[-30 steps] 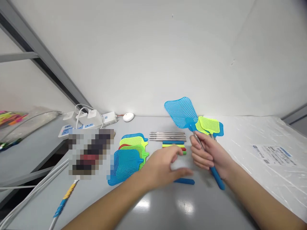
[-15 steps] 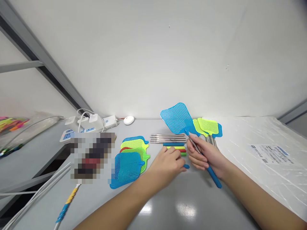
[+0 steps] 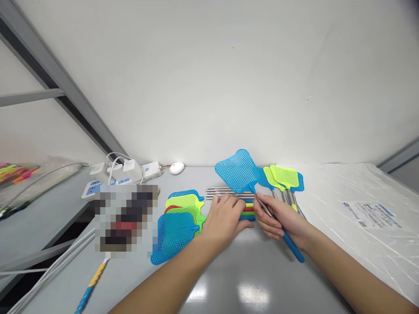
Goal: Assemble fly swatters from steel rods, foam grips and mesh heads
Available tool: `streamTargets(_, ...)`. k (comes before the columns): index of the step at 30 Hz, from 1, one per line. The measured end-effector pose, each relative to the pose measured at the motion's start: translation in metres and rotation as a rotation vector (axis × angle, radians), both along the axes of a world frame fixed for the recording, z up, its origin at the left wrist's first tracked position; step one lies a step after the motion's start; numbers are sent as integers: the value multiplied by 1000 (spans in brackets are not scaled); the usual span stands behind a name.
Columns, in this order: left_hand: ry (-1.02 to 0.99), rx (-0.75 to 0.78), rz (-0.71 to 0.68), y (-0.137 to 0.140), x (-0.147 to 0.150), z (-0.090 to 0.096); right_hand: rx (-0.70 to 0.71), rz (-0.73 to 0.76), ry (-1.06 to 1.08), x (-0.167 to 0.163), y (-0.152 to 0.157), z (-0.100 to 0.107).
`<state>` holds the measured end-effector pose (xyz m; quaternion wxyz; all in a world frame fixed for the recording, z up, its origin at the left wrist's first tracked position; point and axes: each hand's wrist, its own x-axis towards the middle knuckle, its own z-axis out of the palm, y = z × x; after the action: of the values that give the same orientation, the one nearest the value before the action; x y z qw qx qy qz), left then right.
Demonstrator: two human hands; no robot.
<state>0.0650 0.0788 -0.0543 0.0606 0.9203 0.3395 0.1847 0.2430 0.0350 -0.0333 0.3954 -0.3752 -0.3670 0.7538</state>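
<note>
A blue fly swatter (image 3: 238, 171) with a steel rod and blue handle is in my right hand (image 3: 278, 216), whose fingers are wrapped round the rod. My left hand (image 3: 225, 220) lies palm down over a row of coloured handle tubes (image 3: 249, 209), fingers stretched and thumb out to the side; its fingers partly hide the tubes. Behind it are several steel rods (image 3: 218, 192) lying side by side. To its left, loose swatter heads (image 3: 176, 229) in blue, yellow, green and red overlap on the grey table.
Swatters with rods fitted (image 3: 286, 176) lie behind my right hand. At right is a plastic-wrapped surface with a label (image 3: 373, 215). A power strip with plugs (image 3: 131, 170), a white oval case (image 3: 177, 168), a blurred-out object (image 3: 127, 222) and a wrapped cable (image 3: 91, 285) are at left.
My left hand has opened and set the blue tube by the other tubes, moving slightly left. The view has tilted up a little; the swatter stays in my right hand.
</note>
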Motion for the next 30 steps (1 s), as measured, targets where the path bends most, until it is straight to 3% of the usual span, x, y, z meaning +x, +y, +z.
streamTargets(7,-47,53,-78,-3,-3,1,-12,-1,16,0,-1,-2)
streamTargets(14,-422,-118,-238,-14,-8,9,-20,70,116,2,-2,-1)
streamTargets(16,-553,-206,-223,-19,-9,11,-26,88,111,1,-4,1)
streamTargets(18,-645,-337,-117,-23,-8,13,-24,83,105,-2,-6,2)
streamTargets(21,-829,-636,35,-28,-1,14,-7,52,102,-8,-9,3)
streamTargets(24,-1017,-944,36,-32,6,17,4,68,86,-17,-14,3)
streamTargets(30,-1210,-1154,16,-38,7,23,-35,147,172,-28,-23,-1)
